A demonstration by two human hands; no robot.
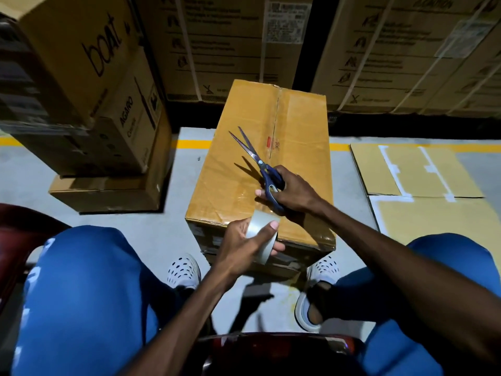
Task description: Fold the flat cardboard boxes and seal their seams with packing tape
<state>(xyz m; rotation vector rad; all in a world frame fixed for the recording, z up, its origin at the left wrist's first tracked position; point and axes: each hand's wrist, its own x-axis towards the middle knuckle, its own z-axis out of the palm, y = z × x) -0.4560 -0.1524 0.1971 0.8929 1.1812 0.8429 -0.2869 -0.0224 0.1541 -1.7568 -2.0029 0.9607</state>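
A folded brown cardboard box (292, 137) stands on the floor between my feet, its top flaps closed along a centre seam. My left hand (244, 242) grips a roll of clear packing tape (261, 234) at the box's near edge, and a strip runs from the roll up onto the box top. My right hand (291, 191) holds blue-handled scissors (256, 158), with the blades open and pointing away over the box's left flap.
Flat cardboard sheets (406, 169) lie on the floor to the right. Stacked printed cartons (89, 85) stand at the left, and large strapped cartons (393, 50) line the back. My knees in blue trousers and a dark red chair (16, 232) frame the near side.
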